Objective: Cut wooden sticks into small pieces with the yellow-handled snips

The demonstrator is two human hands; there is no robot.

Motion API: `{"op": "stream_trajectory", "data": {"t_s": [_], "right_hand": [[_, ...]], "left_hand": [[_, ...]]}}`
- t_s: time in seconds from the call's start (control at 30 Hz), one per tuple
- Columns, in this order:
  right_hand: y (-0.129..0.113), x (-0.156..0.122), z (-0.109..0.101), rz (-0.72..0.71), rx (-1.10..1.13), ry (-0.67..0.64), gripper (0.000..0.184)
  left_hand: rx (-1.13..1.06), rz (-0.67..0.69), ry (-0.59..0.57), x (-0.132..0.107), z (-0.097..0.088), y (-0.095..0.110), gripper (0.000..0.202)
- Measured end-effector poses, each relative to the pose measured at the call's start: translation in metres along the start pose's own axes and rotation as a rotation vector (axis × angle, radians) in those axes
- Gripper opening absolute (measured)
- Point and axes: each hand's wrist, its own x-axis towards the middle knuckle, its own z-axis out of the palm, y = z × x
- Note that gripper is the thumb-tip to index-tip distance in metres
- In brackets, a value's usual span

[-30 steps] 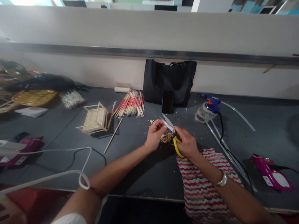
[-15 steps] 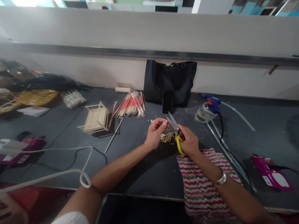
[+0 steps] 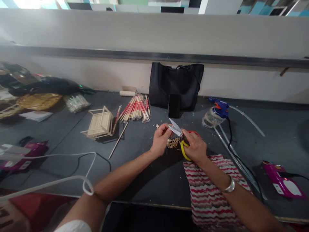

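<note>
My right hand [image 3: 195,146] is closed on scissors [image 3: 177,129] with yellow and red handles. Their blades are parted and point up and left, at the fingertips of my left hand [image 3: 161,139]. These fingers are pinched together on a small wooden piece, mostly hidden now. Just below the blades, between my hands, lies a pile of small cut wooden pieces [image 3: 173,143]. A few more bits [image 3: 157,126] lie behind my left hand. A striped cloth [image 3: 212,193] spreads under my right forearm.
Left of my hands stand a small stick frame [image 3: 100,122], a loose stick [image 3: 118,140] and bundled chopsticks in red wrappers [image 3: 136,108]. A black bag [image 3: 175,85] with a phone [image 3: 174,106] stands behind. At right are a blue glue gun [image 3: 220,108], clear glue sticks and a purple device [image 3: 285,180].
The scissor blades have tilted further left and now reach my left fingertips. The red handle has come into view as my right hand turned. My left hand has barely moved.
</note>
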Motion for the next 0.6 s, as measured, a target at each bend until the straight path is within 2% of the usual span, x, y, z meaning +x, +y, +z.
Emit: {"op": "stream_trajectory", "data": {"t_s": [0.43, 0.6], "right_hand": [[-0.0036, 0.0015, -0.0025, -0.054, -0.052, 0.037, 0.047], [-0.0049, 0.0, 0.0006, -0.051, -0.037, 0.01, 0.049]], "left_hand": [[0.011, -0.009, 0.022, -0.0024, 0.0016, 0.0002, 0.015], [-0.01, -0.022, 0.037, -0.004, 0.0032, -0.0018, 0.018]]}}
